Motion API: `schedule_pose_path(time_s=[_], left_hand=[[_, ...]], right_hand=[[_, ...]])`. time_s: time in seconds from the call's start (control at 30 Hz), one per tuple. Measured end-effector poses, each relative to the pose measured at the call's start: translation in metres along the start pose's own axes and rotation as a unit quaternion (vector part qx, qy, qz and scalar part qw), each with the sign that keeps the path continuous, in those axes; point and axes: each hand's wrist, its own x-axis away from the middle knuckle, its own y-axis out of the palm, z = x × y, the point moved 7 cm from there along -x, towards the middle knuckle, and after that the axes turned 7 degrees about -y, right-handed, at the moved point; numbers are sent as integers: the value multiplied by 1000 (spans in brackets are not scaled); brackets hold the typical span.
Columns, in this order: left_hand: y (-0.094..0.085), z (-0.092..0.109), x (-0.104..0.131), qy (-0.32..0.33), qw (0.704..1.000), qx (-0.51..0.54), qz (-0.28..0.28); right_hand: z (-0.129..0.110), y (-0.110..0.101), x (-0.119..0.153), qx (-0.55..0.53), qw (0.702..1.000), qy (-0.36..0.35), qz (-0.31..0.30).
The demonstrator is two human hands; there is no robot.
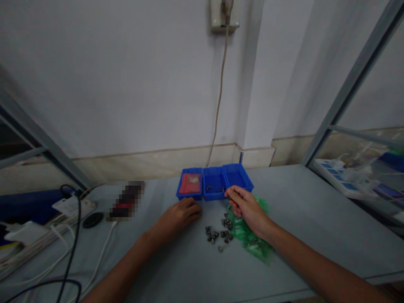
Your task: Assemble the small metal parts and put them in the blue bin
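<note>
My left hand (188, 211) rests on the table just in front of the left blue bin, fingers loosely bent and lying on the surface, with nothing seen in them. In the left bin (179, 190) lies a red packet (191, 183). My right hand (241, 202) is closed in a pinch at the front of the middle blue bin (212, 196) and the right blue bin (235, 173); what it pinches is too small to make out. A few small metal screws (208, 187) lie in the middle bin. Beneath my right hand are a green plastic bag (252, 240) and several loose screws (226, 235).
At left are a blurred-out dark object (126, 201), a round black disc (93, 219), a power strip (72, 210) and cables (75, 244). A wall socket (217, 19) hangs above with a cord (222, 75). Metal frame posts (350, 80) stand at both sides.
</note>
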Motion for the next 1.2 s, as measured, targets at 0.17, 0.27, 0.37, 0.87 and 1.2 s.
schedule_pose_path(time_s=[0.17, 0.27, 0.37, 0.87, 1.2], left_hand=[[-1, 3, 1, 12, 1000, 26, 7], [-2, 3, 1, 11, 1000, 27, 8], [-1, 2, 0, 8, 1000, 22, 3], [0, -1, 1, -20, 1000, 24, 0], [-1, 2, 0, -23, 1000, 13, -1]], right_hand=[[1, 0, 2, 13, 1000, 3, 3], [2, 0, 3, 15, 1000, 8, 5], [3, 0, 2, 17, 1000, 11, 7], [-19, -21, 1, 115, 977, -131, 123], [-35, 4, 17, 265, 931, -249, 46]])
